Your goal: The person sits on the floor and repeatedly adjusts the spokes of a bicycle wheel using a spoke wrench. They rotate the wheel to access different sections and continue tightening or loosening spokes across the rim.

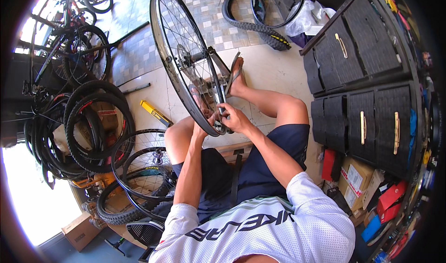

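Note:
A spoked bicycle wheel (169,70) stands upright and tilted between my legs, its hub beside the dark arm of a stand (219,62). My left hand (202,123) is at the rim's near end, fingers curled against it and partly hidden by the wheel. My right hand (236,119) is closed beside it at the rim's right side, thumb and forefinger pinched together. Whatever lies between those fingertips is too small to make out. A yellow box (155,113) lies on the floor left of the wheel.
Several tyres (100,123) hang or stack at the left, with loose wheels (144,163) near my left leg. More tyres (260,28) and a white plastic bag (309,17) lie ahead. Black drawers (360,119) line the right, above cardboard boxes (355,179). Bicycles (69,53) stand far left.

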The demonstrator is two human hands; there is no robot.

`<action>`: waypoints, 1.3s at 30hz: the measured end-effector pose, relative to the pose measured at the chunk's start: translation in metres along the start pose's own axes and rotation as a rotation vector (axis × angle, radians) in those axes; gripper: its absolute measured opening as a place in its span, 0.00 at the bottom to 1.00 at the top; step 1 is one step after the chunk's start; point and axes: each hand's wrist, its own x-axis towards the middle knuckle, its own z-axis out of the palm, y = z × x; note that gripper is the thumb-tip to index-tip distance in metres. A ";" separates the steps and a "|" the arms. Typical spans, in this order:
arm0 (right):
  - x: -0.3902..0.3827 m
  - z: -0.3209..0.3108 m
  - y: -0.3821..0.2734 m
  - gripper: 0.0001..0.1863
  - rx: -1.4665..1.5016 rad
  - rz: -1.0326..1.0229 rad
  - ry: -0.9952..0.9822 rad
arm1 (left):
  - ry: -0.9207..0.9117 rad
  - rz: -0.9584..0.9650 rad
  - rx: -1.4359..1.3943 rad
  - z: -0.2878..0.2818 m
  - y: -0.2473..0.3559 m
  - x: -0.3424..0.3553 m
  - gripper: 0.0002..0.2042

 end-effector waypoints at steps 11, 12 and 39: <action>-0.007 -0.001 -0.002 0.31 -0.110 0.009 0.047 | -0.051 0.086 -0.017 0.003 -0.001 0.000 0.22; -0.007 -0.002 0.001 0.31 -0.102 0.007 0.045 | -0.083 0.098 -0.041 0.003 0.000 0.000 0.22; 0.003 -0.030 0.027 0.20 -0.109 0.123 0.220 | 0.045 0.023 -0.499 -0.002 0.016 -0.007 0.17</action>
